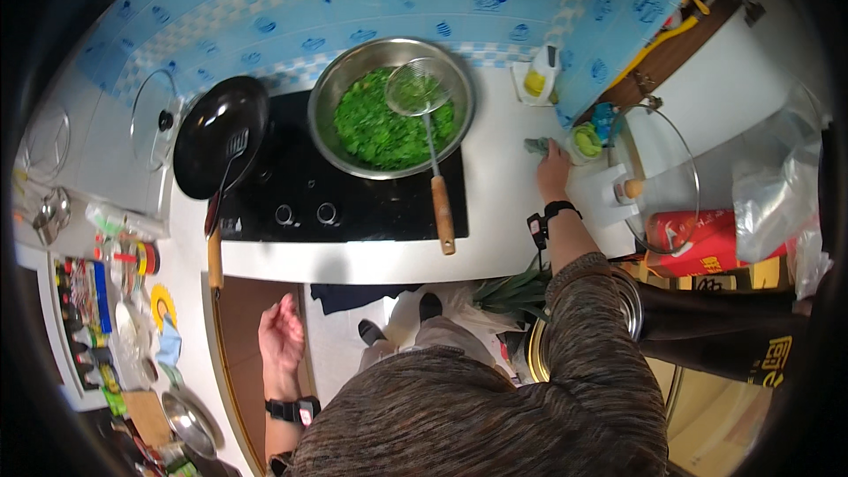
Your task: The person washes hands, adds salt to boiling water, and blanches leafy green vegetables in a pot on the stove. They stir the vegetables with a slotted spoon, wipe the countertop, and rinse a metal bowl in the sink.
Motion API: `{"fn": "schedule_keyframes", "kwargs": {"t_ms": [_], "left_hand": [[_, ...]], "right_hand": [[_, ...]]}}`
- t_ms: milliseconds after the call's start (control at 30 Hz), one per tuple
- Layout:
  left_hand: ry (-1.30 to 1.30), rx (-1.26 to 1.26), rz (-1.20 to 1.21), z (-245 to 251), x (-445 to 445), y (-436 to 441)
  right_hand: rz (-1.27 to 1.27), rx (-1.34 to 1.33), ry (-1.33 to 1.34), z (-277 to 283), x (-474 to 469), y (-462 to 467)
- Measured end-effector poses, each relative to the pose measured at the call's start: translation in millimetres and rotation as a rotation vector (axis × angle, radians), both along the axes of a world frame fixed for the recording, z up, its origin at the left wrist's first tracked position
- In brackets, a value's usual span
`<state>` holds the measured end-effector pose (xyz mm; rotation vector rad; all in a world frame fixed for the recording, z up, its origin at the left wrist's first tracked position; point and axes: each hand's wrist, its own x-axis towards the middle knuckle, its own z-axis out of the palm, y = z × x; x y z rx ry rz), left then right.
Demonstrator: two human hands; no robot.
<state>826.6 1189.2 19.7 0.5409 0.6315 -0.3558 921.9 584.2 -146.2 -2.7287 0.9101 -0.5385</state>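
Observation:
My right hand (554, 171) is on the white countertop to the right of the cooktop, with its fingers on a small grey-green cloth (538, 145). A jar with a green lid or contents (585, 140) stands just beside that hand. My left hand (281, 331) hangs in front of the counter edge, palm up and empty, its fingers loosely curled. On the black cooktop (298, 172) stands a wide steel bowl (319, 126) of chopped green leaves (377, 126). A wire skimmer (440, 205) with a wooden handle lies across the bowl's rim.
A dark wok (199, 146) holding a slotted spatula (236, 144) sits at the cooktop's left. Glass lids stand at the left (156, 120) and right (689, 165). Near the tiled wall is an oil bottle (538, 77). A red bag (689, 238) is at the right; leafy green stalks (513, 291) are below.

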Motion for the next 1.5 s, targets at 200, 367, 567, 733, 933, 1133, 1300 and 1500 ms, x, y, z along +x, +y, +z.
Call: {"fn": "schedule_keyframes", "kwargs": {"t_ms": [200, 367, 567, 733, 933, 1133, 1300, 1500], "left_hand": [[0.029, -0.063, 0.032, -2, -2, -13], [0.062, -0.021, 0.072, 1, -8, -9], [0.062, -0.060, 0.120, -1, -26, 8], [0.070, -0.072, 0.187, -7, -38, 25], [0.095, -0.078, 0.223, -7, -46, 41], [0.057, -0.105, 0.220, -4, -46, 67], [0.043, -0.074, 0.233, -9, -38, 88], [0.059, -0.147, 0.107, -14, -24, 84]], "right_hand": [[0.118, 0.190, -0.078, -13, 13, 67], [0.409, 0.377, -0.316, -4, 46, 141], [0.549, 0.143, 0.075, 7, -11, 243], [0.650, 0.205, 0.281, 23, -15, 312], [0.866, 0.216, 0.182, 31, 43, 376], [1.058, 0.116, 0.256, 38, 16, 343], [0.756, 0.105, 0.160, 45, -68, 256], [0.463, 0.087, 0.137, 29, -99, 294]]}}
